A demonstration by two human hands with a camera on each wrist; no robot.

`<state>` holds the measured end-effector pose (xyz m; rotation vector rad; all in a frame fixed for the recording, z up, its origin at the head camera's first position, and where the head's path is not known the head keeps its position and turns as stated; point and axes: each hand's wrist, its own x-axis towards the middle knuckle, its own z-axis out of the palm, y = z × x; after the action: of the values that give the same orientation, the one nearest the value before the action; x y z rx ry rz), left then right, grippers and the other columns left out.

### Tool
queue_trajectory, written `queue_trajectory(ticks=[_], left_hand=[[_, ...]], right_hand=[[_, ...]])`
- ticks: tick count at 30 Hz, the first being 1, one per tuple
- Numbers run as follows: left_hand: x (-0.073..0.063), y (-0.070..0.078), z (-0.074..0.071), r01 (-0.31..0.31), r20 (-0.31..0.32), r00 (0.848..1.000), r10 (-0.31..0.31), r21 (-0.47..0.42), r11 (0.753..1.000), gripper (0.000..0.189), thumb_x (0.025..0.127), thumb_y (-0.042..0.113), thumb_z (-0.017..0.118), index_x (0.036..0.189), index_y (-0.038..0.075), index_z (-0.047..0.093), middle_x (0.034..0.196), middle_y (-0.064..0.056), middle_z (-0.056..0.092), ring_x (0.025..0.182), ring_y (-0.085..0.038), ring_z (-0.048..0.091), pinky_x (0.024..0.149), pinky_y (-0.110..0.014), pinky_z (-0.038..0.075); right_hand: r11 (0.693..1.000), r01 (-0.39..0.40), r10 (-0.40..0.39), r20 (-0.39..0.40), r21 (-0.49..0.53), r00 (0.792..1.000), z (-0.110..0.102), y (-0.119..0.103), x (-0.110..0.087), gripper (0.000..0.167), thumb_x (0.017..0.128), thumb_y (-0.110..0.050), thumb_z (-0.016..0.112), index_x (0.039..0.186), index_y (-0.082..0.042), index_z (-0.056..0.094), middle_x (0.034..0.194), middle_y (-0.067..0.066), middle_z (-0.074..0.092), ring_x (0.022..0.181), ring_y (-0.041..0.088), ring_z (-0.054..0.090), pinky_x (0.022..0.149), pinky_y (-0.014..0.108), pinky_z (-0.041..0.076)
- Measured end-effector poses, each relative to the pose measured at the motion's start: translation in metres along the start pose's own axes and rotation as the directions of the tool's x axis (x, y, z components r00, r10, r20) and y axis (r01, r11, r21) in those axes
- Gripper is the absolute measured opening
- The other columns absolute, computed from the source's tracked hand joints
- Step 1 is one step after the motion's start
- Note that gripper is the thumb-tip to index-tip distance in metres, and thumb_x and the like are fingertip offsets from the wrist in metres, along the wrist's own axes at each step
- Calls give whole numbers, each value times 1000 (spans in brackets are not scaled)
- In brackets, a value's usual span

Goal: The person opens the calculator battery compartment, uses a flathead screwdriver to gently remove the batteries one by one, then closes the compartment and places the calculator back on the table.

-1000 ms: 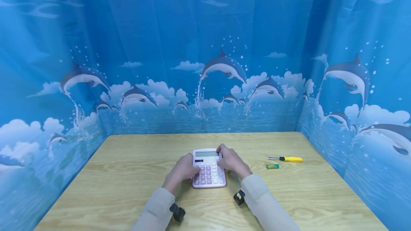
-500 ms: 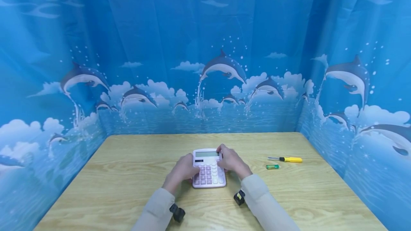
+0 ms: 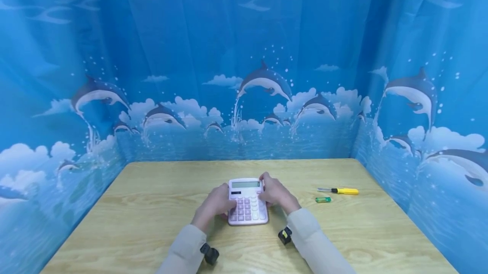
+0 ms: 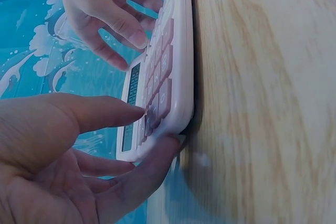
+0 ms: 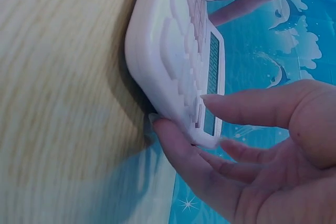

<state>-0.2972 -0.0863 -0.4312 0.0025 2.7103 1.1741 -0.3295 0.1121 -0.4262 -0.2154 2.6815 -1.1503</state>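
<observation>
A pale pink calculator (image 3: 248, 202) lies face up at the middle of the table, with a digit at the right end of its display (image 3: 245, 184). My left hand (image 3: 217, 202) holds its left side, thumb over the keys and fingers at the edge; the left wrist view shows a finger (image 4: 152, 166) against its side. On the opposite side, my right hand (image 3: 276, 191) grips the upper right edge. In the right wrist view, the right thumb (image 5: 252, 104) touches near a key below the display, and another finger reaches the lower edge.
On the right of the wooden table (image 3: 164, 206) lie a screwdriver (image 3: 339, 191) with a yellow handle and a green battery (image 3: 323, 200). A blue dolphin-print curtain (image 3: 236, 53) encloses the back and sides. Each sleeve carries a small black wrist camera (image 3: 209, 254).
My right index finger has shifted slightly off the display's corner, and a digit now shows there. The calculator and left hand stay in place; the head view has tilted a little.
</observation>
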Motion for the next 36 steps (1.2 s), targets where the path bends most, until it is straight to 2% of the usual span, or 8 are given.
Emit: queue_trajectory(ticks=[6, 10, 17, 27, 30, 36], left_hand=[[-1, -3, 3, -20, 12, 1000, 20, -7, 1000, 60, 88, 5, 73, 139, -12, 46, 104, -22, 64, 69, -23, 63, 51, -31, 58], [-1, -3, 3, -22, 10, 1000, 22, -13, 1000, 55, 88, 5, 72, 135, -11, 49, 100, -20, 64, 68, -23, 62, 50, -31, 58], [3, -2, 4, -23, -21, 999, 24, 17, 1000, 51, 87, 4, 71, 133, -12, 52, 105, -24, 66, 64, -23, 62, 49, -31, 57], [14, 0, 3, 16, -43, 999, -15, 36, 999, 54, 90, 6, 72, 137, -10, 50, 108, -25, 64, 63, -23, 63, 49, -31, 58], [15, 1, 3, 27, -40, 999, -26, 28, 999, 55, 90, 6, 73, 137, -10, 50, 107, -24, 64, 63, -22, 64, 49, -30, 59], [15, 4, 2, 34, -57, 998, -31, 59, 998, 54, 90, 6, 72, 137, -10, 50, 110, -25, 65, 65, -22, 63, 49, -30, 58]], right_hand=[[999, -21, 21, -2, -29, 1000, 2, 2, -3, 48, 89, 2, 70, 132, 6, 49, 100, 19, 62, 71, 25, 65, 58, 33, 62], [998, -35, 35, -2, -51, 999, 3, 2, -3, 41, 89, 1, 70, 126, 5, 53, 96, 17, 61, 70, 25, 64, 57, 33, 62], [997, -33, 32, -10, -69, 999, 3, -1, -1, 40, 93, -1, 67, 129, 7, 55, 95, 17, 63, 69, 24, 64, 57, 32, 61], [994, -22, 15, -58, -112, 998, 5, -1, 9, 42, 94, -4, 67, 133, 8, 56, 91, 16, 63, 63, 22, 63, 52, 33, 59], [993, -18, 11, -60, -120, 998, 5, 0, 13, 39, 94, -5, 68, 129, 8, 57, 87, 15, 62, 61, 22, 63, 51, 32, 58], [988, 15, -28, -79, -155, 996, 5, 1, 19, 21, 93, -5, 69, 110, 5, 62, 80, 13, 61, 55, 20, 61, 44, 27, 53]])
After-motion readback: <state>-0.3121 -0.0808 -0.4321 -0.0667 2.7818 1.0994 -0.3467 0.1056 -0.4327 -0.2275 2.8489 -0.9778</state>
